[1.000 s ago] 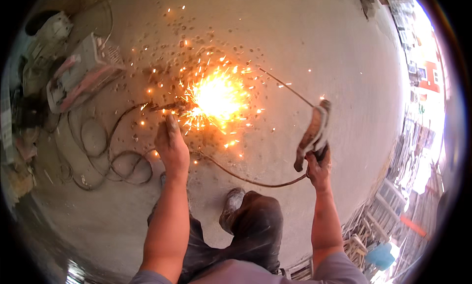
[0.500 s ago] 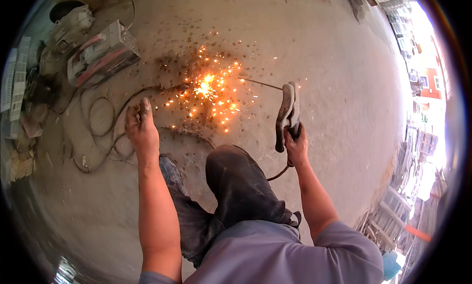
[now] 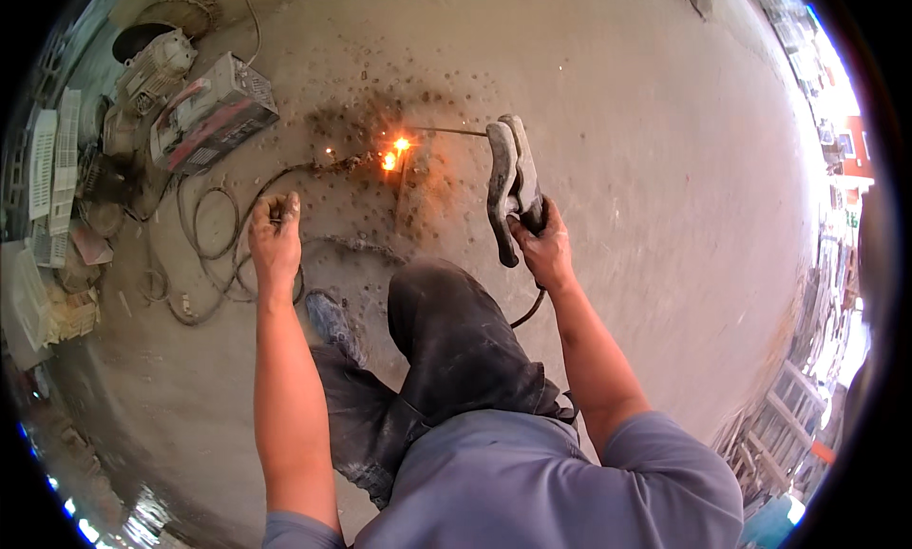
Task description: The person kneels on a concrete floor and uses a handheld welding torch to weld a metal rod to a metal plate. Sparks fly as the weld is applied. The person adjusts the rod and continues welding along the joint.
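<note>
My right hand is wrapped round the handle of a welding electrode holder, whose cable hangs below my wrist. A thin electrode juts leftward from the jaws, its far end close to an orange-glowing spot low over the floor. Glare hides whether the tip touches there. A narrow upright metal piece runs down from the glow, its shape unclear. To the left, above the coiled cable, my left hand is held up with fingers curled in and thumb raised; nothing shows in it.
A boxy welding machine stands at the upper left beside a grey motor. Black cable loops over the concrete floor left of my knee. Dark spatter marks surround the glow. A wooden frame lies at the right edge.
The big burst of sparks has died down to a small glow. My right hand has moved left and up with the electrode holder. My left hand has barely moved.
</note>
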A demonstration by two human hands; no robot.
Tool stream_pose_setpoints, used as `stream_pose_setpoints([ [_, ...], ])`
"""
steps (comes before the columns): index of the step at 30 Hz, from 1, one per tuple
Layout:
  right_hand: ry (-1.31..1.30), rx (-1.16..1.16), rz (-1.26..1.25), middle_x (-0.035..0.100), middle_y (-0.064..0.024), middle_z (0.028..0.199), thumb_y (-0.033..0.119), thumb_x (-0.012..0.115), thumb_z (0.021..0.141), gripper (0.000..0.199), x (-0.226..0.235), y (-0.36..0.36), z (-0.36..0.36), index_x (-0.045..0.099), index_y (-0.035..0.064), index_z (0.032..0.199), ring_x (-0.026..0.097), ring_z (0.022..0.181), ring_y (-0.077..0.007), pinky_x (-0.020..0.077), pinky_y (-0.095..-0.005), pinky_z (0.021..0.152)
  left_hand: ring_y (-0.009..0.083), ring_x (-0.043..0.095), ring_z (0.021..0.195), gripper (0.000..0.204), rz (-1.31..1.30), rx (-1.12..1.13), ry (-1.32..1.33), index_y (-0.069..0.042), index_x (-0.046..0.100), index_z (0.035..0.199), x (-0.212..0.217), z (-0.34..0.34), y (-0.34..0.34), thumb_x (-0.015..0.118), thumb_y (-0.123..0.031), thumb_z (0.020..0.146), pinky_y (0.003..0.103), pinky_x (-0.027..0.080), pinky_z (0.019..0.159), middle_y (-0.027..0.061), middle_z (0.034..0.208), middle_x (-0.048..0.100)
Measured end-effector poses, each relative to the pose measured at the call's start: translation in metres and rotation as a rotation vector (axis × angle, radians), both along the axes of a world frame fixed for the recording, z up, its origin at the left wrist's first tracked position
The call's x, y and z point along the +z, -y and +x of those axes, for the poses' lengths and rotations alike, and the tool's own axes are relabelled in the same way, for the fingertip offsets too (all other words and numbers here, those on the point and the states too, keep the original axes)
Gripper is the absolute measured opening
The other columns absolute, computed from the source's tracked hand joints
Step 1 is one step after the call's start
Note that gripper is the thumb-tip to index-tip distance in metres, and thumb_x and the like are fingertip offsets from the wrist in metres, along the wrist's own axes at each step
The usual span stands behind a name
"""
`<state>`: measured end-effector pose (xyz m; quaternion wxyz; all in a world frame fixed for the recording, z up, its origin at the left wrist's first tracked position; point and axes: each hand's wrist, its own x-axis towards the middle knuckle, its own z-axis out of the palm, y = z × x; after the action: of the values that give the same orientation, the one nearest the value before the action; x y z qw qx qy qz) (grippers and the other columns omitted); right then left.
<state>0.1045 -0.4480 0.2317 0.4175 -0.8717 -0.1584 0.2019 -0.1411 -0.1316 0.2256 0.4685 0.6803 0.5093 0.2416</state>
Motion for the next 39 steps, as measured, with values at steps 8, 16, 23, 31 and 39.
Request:
stream_pose_setpoints([
  [8, -0.193, -0.201, 0.047, 0.072, -0.0122, 0.097, 0.024, 0.078, 0.089, 0.050, -0.008, 0.040, -0.004, 0.060, -0.0021, 0.127, 0.067, 0.077, -0.0197, 0.0545, -0.0358, 0.073, 0.0107, 0.054, 0.074, 0.038, 0.080, -0.239, -0.163, -0.002, 0.065, 0.111, 0.060, 0.032, 0.027, 0.071, -0.038, 0.098, 0.030, 0.045, 0.068, 0.0049, 0.093, 0.065],
  [16, -0.148, -0.252, -0.024, 0.071, -0.0133, 0.105, 0.025, 0.077, 0.088, 0.052, -0.020, 0.041, -0.011, 0.060, -0.0028, 0.129, 0.066, 0.097, -0.0228, 0.0526, -0.0377, 0.089, 0.0189, 0.062, 0.089, 0.036, 0.150, -0.370, -0.261, -0.002, 0.068, 0.112, 0.050, 0.074, 0.008, 0.070, -0.035, 0.097, 0.035, 0.050, 0.083, 0.0090, 0.101, 0.070],
  [23, -0.124, -0.241, -0.054, 0.072, -0.0151, 0.114, 0.028, 0.078, 0.088, 0.056, -0.011, 0.031, -0.013, 0.059, -0.0003, 0.133, 0.068, 0.104, -0.0235, 0.0525, -0.0378, 0.092, 0.0295, 0.069, 0.094, 0.034, 0.196, -0.453, -0.271, -0.002, 0.069, 0.109, 0.057, 0.114, -0.006, 0.068, -0.034, 0.098, 0.039, 0.051, 0.086, 0.0136, 0.103, 0.073],
  [31, 0.054, -0.117, -0.093, 0.074, -0.0202, 0.113, 0.033, 0.079, 0.087, 0.060, -0.006, -0.006, 0.008, 0.059, 0.0018, 0.134, 0.072, 0.107, -0.0342, 0.0538, -0.0424, 0.091, 0.0317, 0.070, 0.105, 0.033, 0.179, -0.543, -0.325, -0.004, 0.071, 0.115, 0.029, 0.144, -0.019, 0.065, -0.030, 0.097, 0.041, 0.052, 0.092, 0.0170, 0.112, 0.074],
  [39, 0.095, -0.092, -0.139, 0.075, -0.0185, 0.112, 0.034, 0.079, 0.086, 0.059, -0.007, -0.039, 0.014, 0.060, 0.0045, 0.134, 0.073, 0.104, -0.0350, 0.0556, -0.0436, 0.089, 0.0334, 0.070, 0.102, 0.025, 0.175, -0.443, -0.515, -0.008, 0.072, 0.108, -0.117, 0.127, -0.060, 0.074, -0.027, 0.091, 0.044, 0.054, 0.085, 0.0144, 0.107, 0.075],
])
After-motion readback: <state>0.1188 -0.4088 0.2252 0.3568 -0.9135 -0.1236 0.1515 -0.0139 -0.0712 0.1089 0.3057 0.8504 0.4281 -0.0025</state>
